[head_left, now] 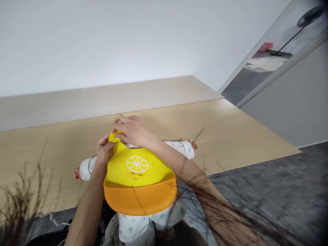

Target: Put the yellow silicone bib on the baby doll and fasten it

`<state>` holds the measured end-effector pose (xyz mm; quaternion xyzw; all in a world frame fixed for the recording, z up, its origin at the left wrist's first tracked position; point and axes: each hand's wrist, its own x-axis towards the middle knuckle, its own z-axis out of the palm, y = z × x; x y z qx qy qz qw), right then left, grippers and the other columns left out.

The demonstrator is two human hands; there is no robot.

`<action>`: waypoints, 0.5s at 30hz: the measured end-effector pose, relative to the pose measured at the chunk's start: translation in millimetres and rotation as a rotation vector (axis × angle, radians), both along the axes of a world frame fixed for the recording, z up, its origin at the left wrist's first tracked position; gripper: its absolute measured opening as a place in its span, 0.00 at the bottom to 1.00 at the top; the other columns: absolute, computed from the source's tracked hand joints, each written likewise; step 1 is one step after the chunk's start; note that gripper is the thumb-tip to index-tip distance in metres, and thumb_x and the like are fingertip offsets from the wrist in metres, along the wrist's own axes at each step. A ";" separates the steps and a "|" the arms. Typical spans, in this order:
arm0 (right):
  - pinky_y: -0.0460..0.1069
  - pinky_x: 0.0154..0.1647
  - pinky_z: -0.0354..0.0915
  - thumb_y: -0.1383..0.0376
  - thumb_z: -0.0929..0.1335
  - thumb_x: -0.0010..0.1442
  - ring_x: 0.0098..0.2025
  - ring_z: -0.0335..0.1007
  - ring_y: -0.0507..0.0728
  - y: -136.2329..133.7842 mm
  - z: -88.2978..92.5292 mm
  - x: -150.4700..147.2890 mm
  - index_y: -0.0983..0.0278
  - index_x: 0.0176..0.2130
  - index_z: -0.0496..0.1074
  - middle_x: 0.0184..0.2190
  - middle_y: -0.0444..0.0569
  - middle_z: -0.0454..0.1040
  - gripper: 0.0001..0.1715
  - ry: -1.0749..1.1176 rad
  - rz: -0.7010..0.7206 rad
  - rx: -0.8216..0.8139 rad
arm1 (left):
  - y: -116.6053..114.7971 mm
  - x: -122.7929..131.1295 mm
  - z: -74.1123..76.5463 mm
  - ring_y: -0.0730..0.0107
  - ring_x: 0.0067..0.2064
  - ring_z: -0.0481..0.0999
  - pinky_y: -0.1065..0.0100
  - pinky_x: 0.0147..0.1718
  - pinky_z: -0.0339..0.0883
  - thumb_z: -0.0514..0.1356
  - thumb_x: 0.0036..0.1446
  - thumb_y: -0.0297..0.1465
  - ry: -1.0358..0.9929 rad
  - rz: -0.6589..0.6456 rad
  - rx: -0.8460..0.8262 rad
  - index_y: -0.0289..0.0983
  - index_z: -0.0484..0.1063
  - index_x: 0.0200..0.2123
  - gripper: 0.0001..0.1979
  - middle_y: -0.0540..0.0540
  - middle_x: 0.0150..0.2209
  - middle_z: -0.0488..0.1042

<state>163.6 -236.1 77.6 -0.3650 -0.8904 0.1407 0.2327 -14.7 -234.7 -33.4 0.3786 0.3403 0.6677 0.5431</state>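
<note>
A yellow bib (118,164) with an orange catch pocket, a white citrus slice and a smiling face lies over the front of a baby doll (176,146). The doll wears a white printed outfit, its arms spread to both sides. At the bib's upper left, my left hand (104,150) pinches the edge of the neck strap. My right hand (132,131) reaches across the doll's neck, its fingers closed on the same yellow strap end. Most of the doll's head is hidden behind my right hand.
The doll's upper body lies on a light wooden table (251,136) backed by a pale raised board (102,100) and a white wall. At right stand a grey panel (287,92) and a mirror-like opening showing a pink object (265,46). Dark strands blur the foreground.
</note>
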 end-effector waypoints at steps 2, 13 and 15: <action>0.49 0.35 0.57 0.68 0.64 0.71 0.42 0.72 0.53 0.5 0.6 -0.4 0.63 0.47 0.73 0.55 0.50 0.71 0.08 -0.015 -0.005 0.020 | -1.1 -0.9 2.4 0.73 0.35 0.80 0.73 0.39 0.73 0.77 0.28 0.28 0.002 -0.016 -0.011 0.44 0.85 0.32 0.21 0.52 0.35 0.84; 0.50 0.38 0.52 0.64 0.63 0.74 0.44 0.72 0.55 4.1 -0.5 -0.2 0.63 0.46 0.72 0.49 0.49 0.78 0.10 -0.064 0.007 0.103 | -11.8 2.8 14.4 0.64 0.34 0.79 0.65 0.36 0.74 0.75 0.36 0.43 0.027 -0.144 -0.085 0.41 0.83 0.33 0.19 0.45 0.35 0.82; 0.50 0.38 0.52 0.63 0.63 0.74 0.43 0.73 0.56 3.7 -1.0 -0.4 0.63 0.46 0.73 0.47 0.49 0.79 0.10 -0.073 -0.002 0.106 | -10.8 4.6 12.4 0.65 0.36 0.80 0.66 0.39 0.74 0.77 0.35 0.41 0.029 -0.080 -0.079 0.42 0.82 0.32 0.18 0.47 0.35 0.82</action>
